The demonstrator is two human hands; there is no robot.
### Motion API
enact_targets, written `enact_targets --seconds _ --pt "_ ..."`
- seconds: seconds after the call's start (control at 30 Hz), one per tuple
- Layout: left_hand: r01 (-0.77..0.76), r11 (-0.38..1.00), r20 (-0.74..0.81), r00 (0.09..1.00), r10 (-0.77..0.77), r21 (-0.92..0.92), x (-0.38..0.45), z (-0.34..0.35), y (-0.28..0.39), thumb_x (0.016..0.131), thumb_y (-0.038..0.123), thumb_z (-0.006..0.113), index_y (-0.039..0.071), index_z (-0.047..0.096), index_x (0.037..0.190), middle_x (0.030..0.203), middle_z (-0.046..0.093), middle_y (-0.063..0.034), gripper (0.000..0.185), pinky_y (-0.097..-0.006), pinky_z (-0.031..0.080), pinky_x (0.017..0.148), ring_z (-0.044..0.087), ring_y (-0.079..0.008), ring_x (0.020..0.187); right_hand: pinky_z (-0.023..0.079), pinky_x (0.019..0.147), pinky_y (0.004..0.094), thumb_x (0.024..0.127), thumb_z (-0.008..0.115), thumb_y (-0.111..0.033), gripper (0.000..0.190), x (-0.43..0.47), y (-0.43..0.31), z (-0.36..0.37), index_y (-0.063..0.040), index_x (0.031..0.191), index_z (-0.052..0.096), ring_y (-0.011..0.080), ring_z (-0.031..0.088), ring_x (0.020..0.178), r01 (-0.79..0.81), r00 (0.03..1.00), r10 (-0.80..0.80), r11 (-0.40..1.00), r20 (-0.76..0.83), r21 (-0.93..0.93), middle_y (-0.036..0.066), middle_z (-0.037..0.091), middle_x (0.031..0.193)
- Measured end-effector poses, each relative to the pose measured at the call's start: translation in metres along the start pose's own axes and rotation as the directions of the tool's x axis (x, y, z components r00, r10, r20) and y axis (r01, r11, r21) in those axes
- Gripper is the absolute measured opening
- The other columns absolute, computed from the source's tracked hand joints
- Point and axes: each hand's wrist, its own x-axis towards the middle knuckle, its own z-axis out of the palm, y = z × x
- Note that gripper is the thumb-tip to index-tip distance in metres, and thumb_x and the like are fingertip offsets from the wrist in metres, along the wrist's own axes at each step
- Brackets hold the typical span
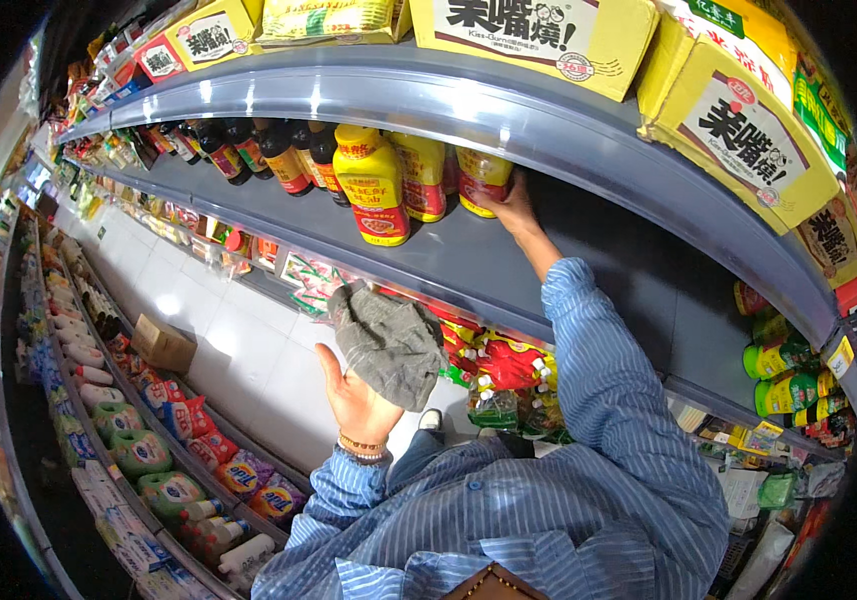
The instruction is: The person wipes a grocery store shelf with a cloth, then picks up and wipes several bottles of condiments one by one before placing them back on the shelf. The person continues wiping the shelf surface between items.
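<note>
A grey cloth [392, 341] lies over the fingers of my left hand [363, 397], which is palm up with the thumb spread; the cloth covers the fingers. On the grey metal shelf [473, 262], my right hand [509, 206] grips the lower part of a yellow bottle with a red label [482, 180]. To its left stand two more yellow bottles of the same kind, the nearer one [372, 187] close to the shelf's front edge. Dark sauce bottles [286, 159] with coloured labels stand in a row farther left.
Yellow cartons [541, 34] line the shelf above, whose edge overhangs my right hand. Green-capped bottles [785, 394] stand at the shelf's right end. Red packets [507, 364] fill a lower shelf. Across the aisle, a cardboard box [164, 343] sits beside shelving with detergent bags [245, 472].
</note>
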Motion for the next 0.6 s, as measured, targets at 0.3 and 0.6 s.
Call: enact_targets --seconds 0.3,0.6 --pt "0.028 0.991 -0.032 0.999 -0.024 0.129 0.033 0.005 0.025 0.094 0.065 0.034 0.008 0.035 0.146 0.15 0.037 -0.0108 0.078 -0.0502 0.022 0.115 0.034 -0.032 0.137 0.051 0.087 0.0347 0.08 0.076 -0.025 0.053 -0.093 -0.078 -0.115 -0.004 0.123 0.054 0.0177 0.064 0.097 -0.421 0.89 0.316 0.845 0.328 0.331 0.009 0.066 0.11" --pt "0.128 0.803 0.104 0.968 -0.23 0.582 0.064 -0.005 -0.02 0.091 0.064 0.043 0.007 0.025 0.148 0.146 0.039 -0.0178 0.082 -0.0481 0.035 0.109 0.041 -0.0332 0.132 0.047 0.096 0.0363 0.076 0.078 -0.038 0.071 -0.243 -0.2 -0.133 0.0 0.129 0.05 0.0228 0.061 0.109 -0.6 0.625 0.392 0.794 0.675 0.096 0.013 0.062 0.12"
